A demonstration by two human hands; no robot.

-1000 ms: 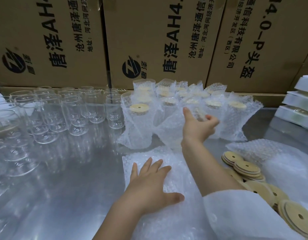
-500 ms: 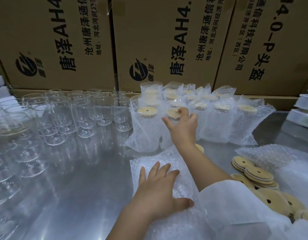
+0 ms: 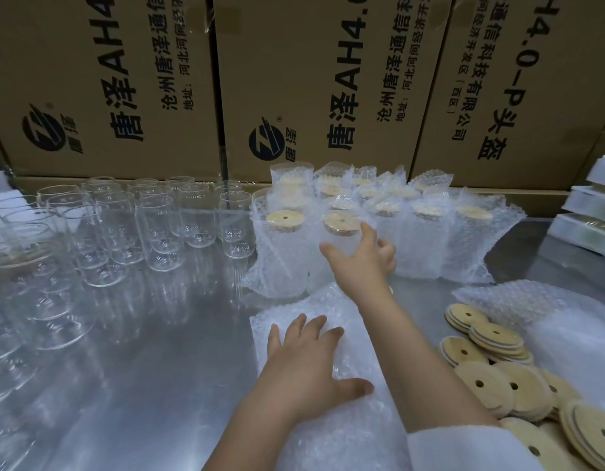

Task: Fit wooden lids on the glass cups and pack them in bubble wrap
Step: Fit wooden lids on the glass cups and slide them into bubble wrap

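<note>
- Currently, the step in hand is setting down a finished unit. A wrapped cup (image 3: 341, 241), with its wooden lid (image 3: 341, 223) fitted, stands upright at the front of the packed group (image 3: 430, 232), just beside a neighbouring wrapped cup (image 3: 284, 239).
- The right hand (image 3: 362, 266) is against this cup. Thumb and index finger are spread wide, the index tip is at the lid's edge, and the remaining fingers are loosely curled. No closed grip on the sleeve is visible, so the hand appears to be letting go.
- The left hand (image 3: 307, 379) lies flat, fingers straight, on the stack of bubble-wrap sleeves (image 3: 328, 307). It presses the stack and holds nothing.
- Supplies: bare glass cups (image 3: 158, 232) stand in rows on the left of the steel table (image 3: 158, 368). Loose wooden lids (image 3: 498, 338) are piled on the right, and cardboard boxes (image 3: 311, 79) stand behind.
- Next move, as a judgement: withdraw the right hand without tipping the cup, then fetch a bare cup and a loose lid. The left hand is placed to peel off the top sleeve.
- Change: one second ago the right hand was holding bubble wrap further along the row, and no second lidded cup showed at the front. Half a second ago its fingertips were gathered over the lid; they are now spread and lower. The left hand has stayed flat on the stack.
</note>
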